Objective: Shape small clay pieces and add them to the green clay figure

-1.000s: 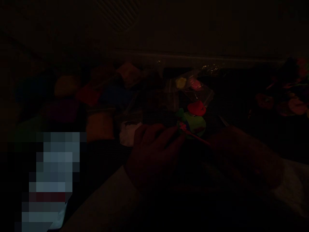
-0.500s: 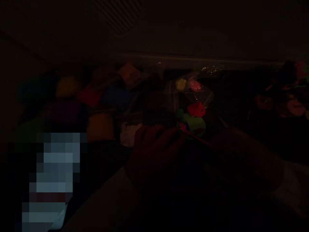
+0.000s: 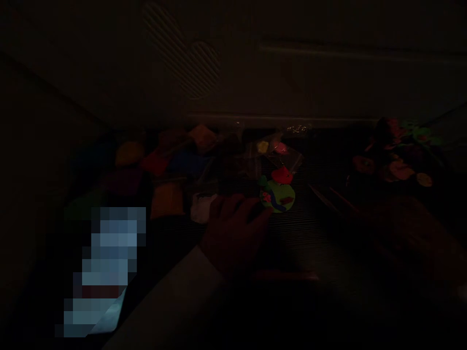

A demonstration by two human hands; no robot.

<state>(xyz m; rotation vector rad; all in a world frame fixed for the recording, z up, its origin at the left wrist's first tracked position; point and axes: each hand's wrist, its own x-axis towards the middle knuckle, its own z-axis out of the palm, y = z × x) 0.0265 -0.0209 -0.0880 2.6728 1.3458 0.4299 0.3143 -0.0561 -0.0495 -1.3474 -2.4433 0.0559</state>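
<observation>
A round green clay disc [image 3: 286,194] lies on the dark striped surface, bearing a red dome shape [image 3: 282,175], a dark blue winding strip and a small pinkish-red piece [image 3: 266,196]. My left hand [image 3: 233,228] rests flat beside it with fingers apart, the thumb at the disc's lower left edge. To the right, my right hand [image 3: 412,233], dim and blurred, is closed round a thin pinkish stick tool [image 3: 343,197]. A pale pointed blade [image 3: 321,195] also juts out in front of that hand; darkness hides how it is held.
Several bags of coloured clay, such as an orange one [image 3: 168,200] and a white one [image 3: 201,208], fill the left. A lit phone-like screen [image 3: 109,272], pixelated, stands front left. Clear bags [image 3: 288,156] lie behind the disc. Coloured clay pieces [image 3: 401,170] sit at right.
My right hand has drawn the pinkish stick away from the disc, to the right. My left hand stays by the disc. The view has tilted up and turned slightly.
</observation>
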